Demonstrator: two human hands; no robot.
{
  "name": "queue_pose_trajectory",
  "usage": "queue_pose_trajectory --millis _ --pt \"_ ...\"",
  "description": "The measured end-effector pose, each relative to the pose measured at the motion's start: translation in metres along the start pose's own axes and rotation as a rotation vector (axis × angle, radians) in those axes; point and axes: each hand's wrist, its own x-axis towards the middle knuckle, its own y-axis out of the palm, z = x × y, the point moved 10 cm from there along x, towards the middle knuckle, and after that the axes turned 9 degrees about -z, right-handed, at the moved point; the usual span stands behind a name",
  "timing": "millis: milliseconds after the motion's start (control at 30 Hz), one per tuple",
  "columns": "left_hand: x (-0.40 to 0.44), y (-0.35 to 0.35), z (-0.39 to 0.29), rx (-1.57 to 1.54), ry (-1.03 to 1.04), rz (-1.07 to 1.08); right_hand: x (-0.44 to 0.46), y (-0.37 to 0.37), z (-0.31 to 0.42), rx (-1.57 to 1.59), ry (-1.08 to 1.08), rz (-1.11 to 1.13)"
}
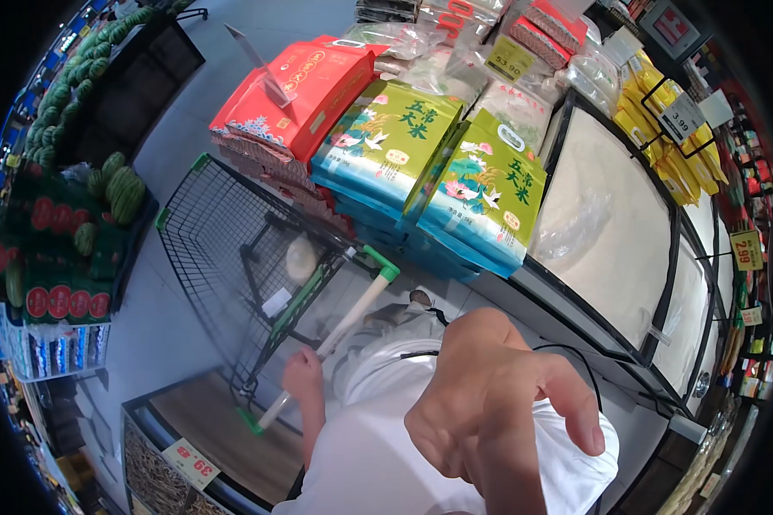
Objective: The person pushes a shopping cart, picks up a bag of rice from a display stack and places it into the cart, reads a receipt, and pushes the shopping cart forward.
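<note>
My left hand (302,375) is closed around the pale handle (352,318) of a shopping cart. The cart's wire basket (223,223) has green corners and holds a pale rounded item (301,259) I cannot identify. Close to the camera, my right hand (498,395) is raised in front of my white shirt. One digit hangs apart from the bent others, and nothing shows in its grasp; part of the palm is hidden. Beyond it lie green-and-blue rice bags (481,184) and a red rice bag (296,94), stacked on others.
Right of the bags stands a black-framed bin (610,232) of pale loose grain. Yellow bags (661,129) hang behind price tags. Watermelons (124,193) fill a display at left. A low bin (223,429) with a price card stands by the cart's near end.
</note>
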Motion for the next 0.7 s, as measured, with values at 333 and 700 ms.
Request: queue_pose_trajectory --millis 333,700 --pt "0.000 -0.002 -0.002 0.034 0.028 -0.025 0.014 -0.003 0.006 -0.415 -0.151 -0.197" --pt "-0.003 0.005 0.001 -0.010 0.046 0.020 0.002 0.007 0.009 -0.438 -0.183 -0.240"
